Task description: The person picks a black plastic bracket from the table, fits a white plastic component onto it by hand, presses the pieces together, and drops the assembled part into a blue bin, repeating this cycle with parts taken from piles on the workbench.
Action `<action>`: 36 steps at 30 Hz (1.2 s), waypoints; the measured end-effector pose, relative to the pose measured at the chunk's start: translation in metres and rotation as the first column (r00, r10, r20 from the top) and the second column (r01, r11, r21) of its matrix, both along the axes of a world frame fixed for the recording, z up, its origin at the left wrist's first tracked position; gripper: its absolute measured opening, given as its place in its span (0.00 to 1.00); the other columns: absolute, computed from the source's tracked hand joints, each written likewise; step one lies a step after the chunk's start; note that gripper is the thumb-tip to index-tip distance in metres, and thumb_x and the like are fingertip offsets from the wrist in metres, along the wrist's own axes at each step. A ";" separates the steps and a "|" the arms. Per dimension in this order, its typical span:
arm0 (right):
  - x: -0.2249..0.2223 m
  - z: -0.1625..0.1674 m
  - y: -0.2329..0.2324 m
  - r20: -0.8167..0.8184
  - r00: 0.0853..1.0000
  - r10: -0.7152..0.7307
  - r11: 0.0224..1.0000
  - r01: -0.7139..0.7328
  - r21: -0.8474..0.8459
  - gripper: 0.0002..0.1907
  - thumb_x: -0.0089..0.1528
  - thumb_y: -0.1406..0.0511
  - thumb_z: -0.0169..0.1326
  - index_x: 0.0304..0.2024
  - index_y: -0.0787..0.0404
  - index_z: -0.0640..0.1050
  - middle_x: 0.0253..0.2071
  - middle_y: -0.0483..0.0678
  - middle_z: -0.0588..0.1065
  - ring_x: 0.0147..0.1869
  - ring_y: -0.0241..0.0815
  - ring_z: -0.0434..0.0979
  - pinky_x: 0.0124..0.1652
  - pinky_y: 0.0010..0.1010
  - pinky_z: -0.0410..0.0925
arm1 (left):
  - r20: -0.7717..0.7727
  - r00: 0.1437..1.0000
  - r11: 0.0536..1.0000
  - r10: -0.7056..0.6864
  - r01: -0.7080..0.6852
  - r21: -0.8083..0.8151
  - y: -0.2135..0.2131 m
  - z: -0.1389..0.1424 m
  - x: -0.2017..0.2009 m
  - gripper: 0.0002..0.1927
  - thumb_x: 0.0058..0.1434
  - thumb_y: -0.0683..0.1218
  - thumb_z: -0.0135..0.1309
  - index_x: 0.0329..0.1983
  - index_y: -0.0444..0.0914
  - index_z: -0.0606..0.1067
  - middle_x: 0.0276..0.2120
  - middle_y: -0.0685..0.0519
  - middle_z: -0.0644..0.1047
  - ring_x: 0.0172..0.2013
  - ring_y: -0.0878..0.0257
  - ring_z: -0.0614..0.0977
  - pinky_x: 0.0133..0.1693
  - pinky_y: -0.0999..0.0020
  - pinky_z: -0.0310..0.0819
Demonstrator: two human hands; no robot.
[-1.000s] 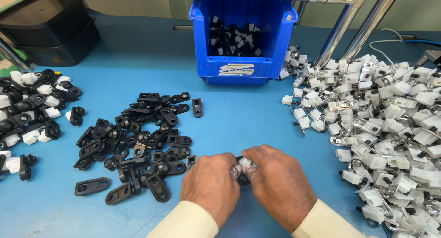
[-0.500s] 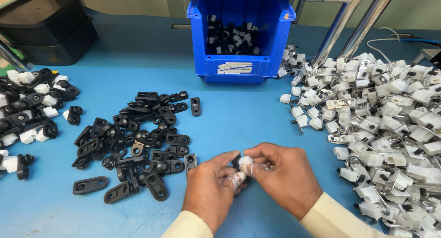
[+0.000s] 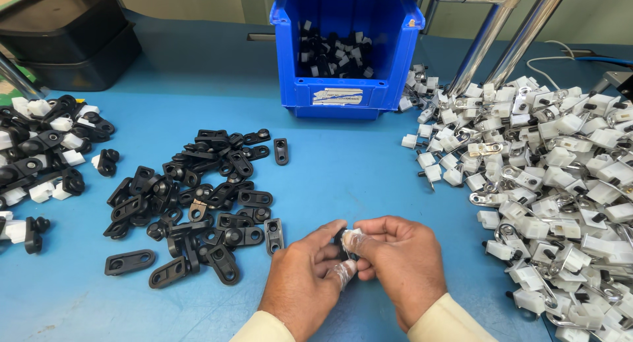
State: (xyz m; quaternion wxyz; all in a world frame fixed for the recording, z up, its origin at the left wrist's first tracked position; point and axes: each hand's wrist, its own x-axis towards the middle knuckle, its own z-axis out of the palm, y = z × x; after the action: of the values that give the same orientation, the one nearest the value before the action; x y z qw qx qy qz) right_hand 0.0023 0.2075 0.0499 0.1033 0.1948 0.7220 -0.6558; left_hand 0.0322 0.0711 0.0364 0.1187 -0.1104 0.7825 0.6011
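The small black plastic part (image 3: 344,242) sits between both hands, just above the blue bench (image 3: 343,177), near the bottom middle of the view. Only a bit of it shows, so its full shape is hard to tell. It looks like the flat black pieces with holes (image 3: 198,197) lying in a pile to the left. It is probably very light and hard, and it should not bend. It is smooth and tiny, so it could slip out. The best way to hold it is by its thin edges, with the fingertips.

The left hand (image 3: 304,282) is curled shut, with the thumb and first fingers pinching the part from the left. A clear cover (image 3: 343,271) sits on one fingertip. The right hand (image 3: 402,263) is curled too, and its fingertips press on the part from the right and top. Something small and pale (image 3: 351,236) shows at those fingertips; I cannot tell if it is a white piece or another finger cover.

A big heap of white pieces with metal clips (image 3: 560,184) lies to the right. A blue bin (image 3: 343,58) stands behind.
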 end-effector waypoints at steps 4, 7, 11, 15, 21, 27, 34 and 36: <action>0.003 -0.005 0.001 0.022 0.999 0.029 0.999 -0.030 0.022 0.11 0.56 0.67 0.66 0.39 0.69 0.84 0.27 0.49 0.79 0.25 0.36 0.74 0.26 0.28 0.68 | 0.084 0.995 0.984 0.047 -0.061 0.168 0.001 -0.012 0.001 0.35 0.57 0.40 0.64 0.68 0.45 0.70 0.47 0.47 0.84 0.45 0.63 0.88 0.48 0.70 0.84; 0.006 -0.011 0.003 -0.083 0.987 0.136 0.989 -0.130 0.074 0.14 0.57 0.65 0.66 0.43 0.65 0.84 0.29 0.47 0.80 0.27 0.34 0.75 0.26 0.26 0.69 | 0.098 0.994 0.912 0.050 -0.085 0.401 0.001 -0.024 0.001 0.35 0.55 0.36 0.61 0.68 0.43 0.70 0.46 0.45 0.84 0.45 0.61 0.87 0.48 0.69 0.83; 0.008 -0.016 0.013 -0.129 0.950 0.285 0.954 -0.267 0.137 0.19 0.57 0.60 0.63 0.49 0.59 0.84 0.32 0.42 0.81 0.33 0.29 0.77 0.27 0.24 0.70 | 0.219 0.967 0.782 0.131 -0.236 0.577 -0.007 -0.035 -0.004 0.27 0.59 0.35 0.57 0.64 0.40 0.71 0.45 0.45 0.84 0.44 0.59 0.87 0.46 0.66 0.85; 0.005 -0.020 0.017 0.083 0.971 0.225 0.974 -0.223 -0.036 0.20 0.60 0.56 0.62 0.47 0.63 0.84 0.33 0.43 0.82 0.35 0.33 0.76 0.28 0.26 0.68 | 0.293 0.950 0.731 0.108 -0.276 0.624 -0.016 -0.038 -0.004 0.27 0.62 0.36 0.55 0.65 0.42 0.71 0.44 0.46 0.83 0.44 0.59 0.85 0.47 0.66 0.84; -0.006 -0.023 0.027 0.172 0.924 0.341 0.939 -0.328 -0.099 0.18 0.58 0.57 0.66 0.43 0.64 0.82 0.31 0.46 0.80 0.29 0.33 0.73 0.26 0.23 0.64 | 0.270 0.962 0.756 0.048 -0.212 0.619 -0.016 -0.037 -0.005 0.27 0.62 0.37 0.55 0.66 0.42 0.72 0.43 0.47 0.83 0.44 0.61 0.85 0.46 0.68 0.86; -0.019 -0.027 0.039 0.162 0.888 0.430 0.897 -0.400 -0.189 0.14 0.55 0.62 0.65 0.39 0.63 0.81 0.28 0.44 0.79 0.25 0.28 0.70 0.20 0.20 0.57 | 0.199 0.979 0.807 -0.032 -0.092 0.584 -0.014 -0.038 -0.012 0.28 0.62 0.35 0.54 0.67 0.42 0.71 0.44 0.45 0.83 0.42 0.60 0.86 0.42 0.68 0.86; -0.032 -0.027 0.045 0.203 0.849 0.489 0.872 -0.485 -0.072 0.11 0.57 0.64 0.66 0.36 0.65 0.81 0.25 0.46 0.78 0.24 0.30 0.71 0.20 0.21 0.59 | 0.212 0.974 0.853 -0.083 -0.041 0.521 -0.013 -0.038 -0.015 0.26 0.62 0.35 0.54 0.64 0.42 0.72 0.44 0.47 0.83 0.41 0.59 0.88 0.39 0.70 0.86; -0.031 -0.027 0.043 0.186 0.844 0.504 0.864 -0.493 -0.102 0.09 0.58 0.65 0.64 0.36 0.65 0.80 0.25 0.47 0.78 0.24 0.31 0.71 0.20 0.21 0.59 | 0.200 0.978 0.868 -0.067 -0.042 0.494 -0.011 -0.037 -0.015 0.25 0.61 0.34 0.55 0.62 0.41 0.74 0.43 0.48 0.83 0.40 0.59 0.88 0.37 0.70 0.86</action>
State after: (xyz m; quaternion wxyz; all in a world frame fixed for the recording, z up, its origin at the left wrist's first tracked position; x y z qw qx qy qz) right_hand -0.0290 0.2506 0.0228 0.3491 0.0649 0.7164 -0.6005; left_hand 0.0169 0.0602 -0.0011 0.2290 -0.1341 0.5858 0.7658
